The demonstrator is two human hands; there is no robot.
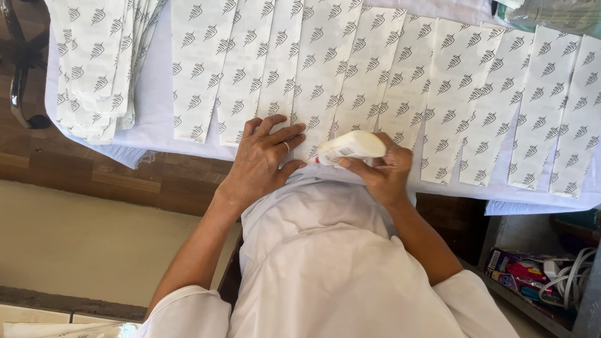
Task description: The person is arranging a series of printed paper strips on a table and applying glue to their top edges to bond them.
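Starting nearest the camera, a white garment (325, 275) is seen filling the lower centre of the frame, with both forearms extended upward from it toward the table edge. The left hand (263, 164) is laid palm down, fingers spread, on the lower ends of the printed paper strips (325, 69) at centre frame; a ring is visible on one finger. The right hand (382, 172) is closed around a white squeeze bottle (350, 147), which is held nearly horizontal just right of centre, its nozzle end pointed toward the left hand and lying close to the strip ends. The strips, white with a repeated grey leaf-like mark, are laid side by side on a white cloth (156, 106) across the upper half of the frame. A separate overlapping stack of strips (94, 69) is noted at the upper left. A shelf (551, 275) holding coloured packets and a white cable is seen at the lower right. Brown wooden flooring (94, 169) is visible at the left, below the cloth edge.
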